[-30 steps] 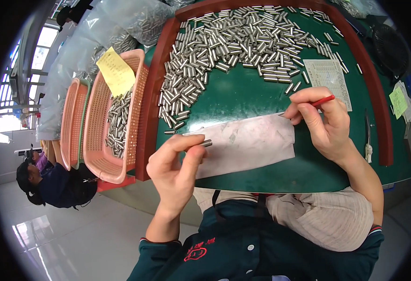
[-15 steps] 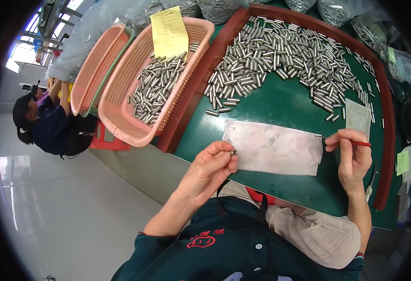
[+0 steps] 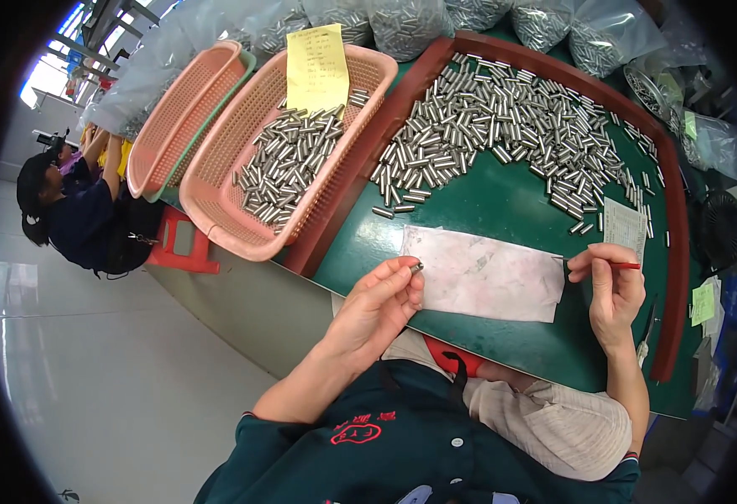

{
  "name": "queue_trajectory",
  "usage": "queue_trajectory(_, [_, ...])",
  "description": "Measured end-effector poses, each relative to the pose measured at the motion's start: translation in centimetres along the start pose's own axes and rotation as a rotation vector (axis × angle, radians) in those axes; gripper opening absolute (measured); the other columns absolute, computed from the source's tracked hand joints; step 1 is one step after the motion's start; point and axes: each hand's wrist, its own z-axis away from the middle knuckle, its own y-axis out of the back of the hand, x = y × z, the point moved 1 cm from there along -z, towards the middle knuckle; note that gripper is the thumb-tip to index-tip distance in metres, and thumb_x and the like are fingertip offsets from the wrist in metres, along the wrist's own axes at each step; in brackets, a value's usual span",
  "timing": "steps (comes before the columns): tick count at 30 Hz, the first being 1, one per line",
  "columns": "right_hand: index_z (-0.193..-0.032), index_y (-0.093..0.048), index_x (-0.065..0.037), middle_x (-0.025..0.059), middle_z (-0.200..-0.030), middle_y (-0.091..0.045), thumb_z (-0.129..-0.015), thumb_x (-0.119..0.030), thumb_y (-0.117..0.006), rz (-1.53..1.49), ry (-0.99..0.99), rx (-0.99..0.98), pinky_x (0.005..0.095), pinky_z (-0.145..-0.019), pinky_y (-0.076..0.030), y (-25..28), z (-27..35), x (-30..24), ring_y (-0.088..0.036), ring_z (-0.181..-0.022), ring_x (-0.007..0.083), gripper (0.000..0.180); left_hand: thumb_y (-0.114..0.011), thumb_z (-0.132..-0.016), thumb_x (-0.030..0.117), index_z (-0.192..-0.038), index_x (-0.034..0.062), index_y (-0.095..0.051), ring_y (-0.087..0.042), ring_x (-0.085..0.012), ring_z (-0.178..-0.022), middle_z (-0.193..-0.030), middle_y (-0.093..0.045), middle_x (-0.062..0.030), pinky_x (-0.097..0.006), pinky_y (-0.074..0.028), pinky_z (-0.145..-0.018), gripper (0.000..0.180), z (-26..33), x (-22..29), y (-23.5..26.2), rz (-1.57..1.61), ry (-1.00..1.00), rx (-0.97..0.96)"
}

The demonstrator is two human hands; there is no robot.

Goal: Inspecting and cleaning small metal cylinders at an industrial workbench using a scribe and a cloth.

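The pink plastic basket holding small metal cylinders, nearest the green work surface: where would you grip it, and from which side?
Grip the pink plastic basket by its thick rolled rim at the near end, probably coming from above on the person's left side. The lattice walls look thin and slope inward, while the small metal cylinders pile along the middle and the yellow paper note leans at the far end.

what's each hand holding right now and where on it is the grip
The left hand pinches a small metal pin at its lower end. The right hand holds a thin red stick near its left end.

bright even daylight, sharp centre, fisheye bending, dark vignetted rim.
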Motion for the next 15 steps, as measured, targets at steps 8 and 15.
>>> queue_trajectory(8, [-0.098, -0.053, 0.003, 0.0114, -0.075, -0.063, -0.09, 0.002, -0.048, -0.007, 0.0, -0.006, 0.0234, -0.056, -0.049, -0.05, -0.1, -0.09, -0.059, -0.061, 0.0143, 0.01, -0.051, -0.092, 0.01, -0.104, 0.0016, -0.052, -0.05, -0.0106, -0.076, -0.084, -0.055, -0.0047, -0.023, -0.043, -0.071, 0.015, -0.02, 0.12, 0.06, 0.01, 0.002, 0.007])
queue_trajectory(15, [-0.099, -0.053, 0.003, 0.0117, -0.076, -0.063, -0.091, 0.001, -0.047, -0.008, -0.004, -0.004, 0.0235, -0.056, -0.049, 0.01, -0.07, -0.04, -0.059, -0.061, 0.0139, 0.011, -0.048, -0.089, 0.011, -0.093, 0.0023, -0.051, -0.038, -0.011, -0.063, -0.072, -0.043, -0.0032, -0.024, -0.032, -0.059, 0.01, 0.11, 0.65, -0.32, 0.052, 0.081, -0.015])
